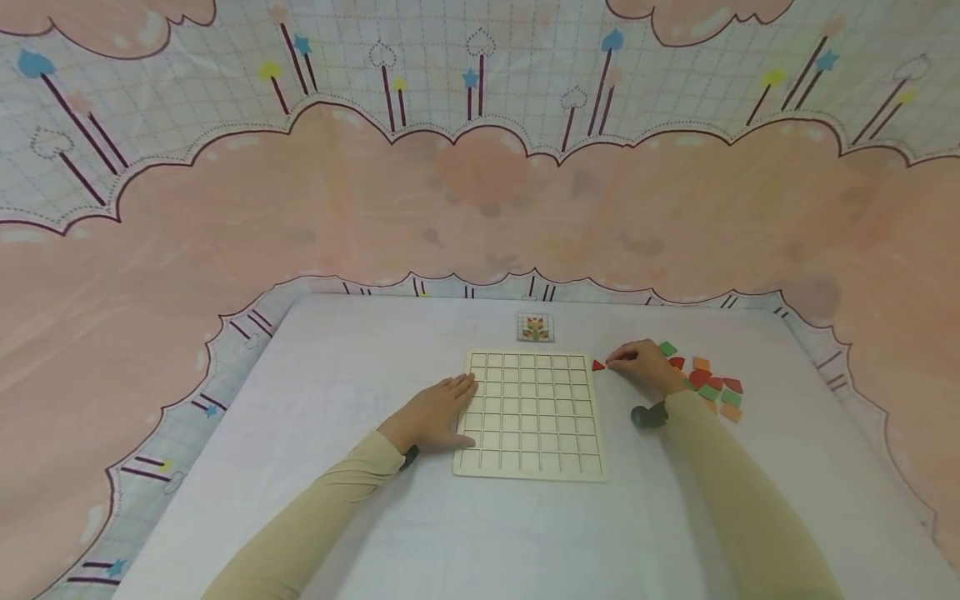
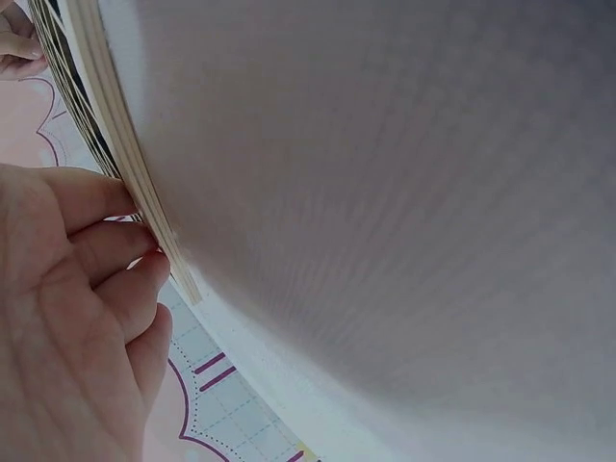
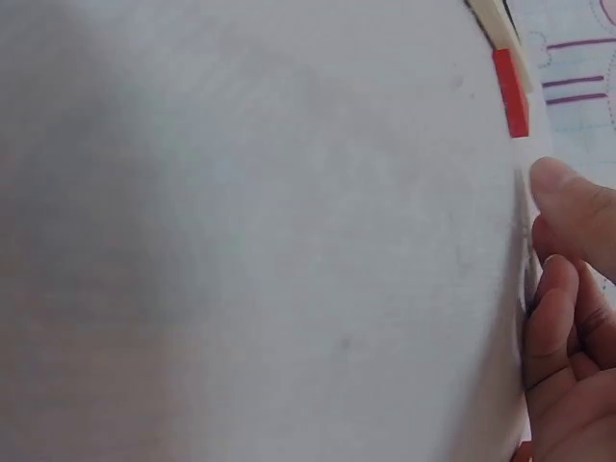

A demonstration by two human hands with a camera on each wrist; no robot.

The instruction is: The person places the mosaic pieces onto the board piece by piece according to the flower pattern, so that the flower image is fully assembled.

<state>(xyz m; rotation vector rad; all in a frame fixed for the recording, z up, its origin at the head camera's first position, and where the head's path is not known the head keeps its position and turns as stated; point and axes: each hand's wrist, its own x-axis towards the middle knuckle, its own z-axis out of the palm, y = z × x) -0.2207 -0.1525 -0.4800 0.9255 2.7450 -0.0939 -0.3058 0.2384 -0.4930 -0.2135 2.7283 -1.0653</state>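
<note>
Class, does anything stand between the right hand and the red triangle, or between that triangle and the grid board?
Nothing visible does. The right hand is close beside the red triangle, which lies by the right edge of the grid board. The left hand rests on the opposite edge, out of the way.

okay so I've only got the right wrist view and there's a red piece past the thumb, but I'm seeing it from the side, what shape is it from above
Observer: From the head view, the red piece is a triangle.
Operator: Got it. Where's the left hand? It's not in my picture.
Observer: The left hand rests on the left edge of the board.
Operator: And are there any green ones out?
Observer: Yes, green pieces lie among red and orange ones to the right of the board.
</note>
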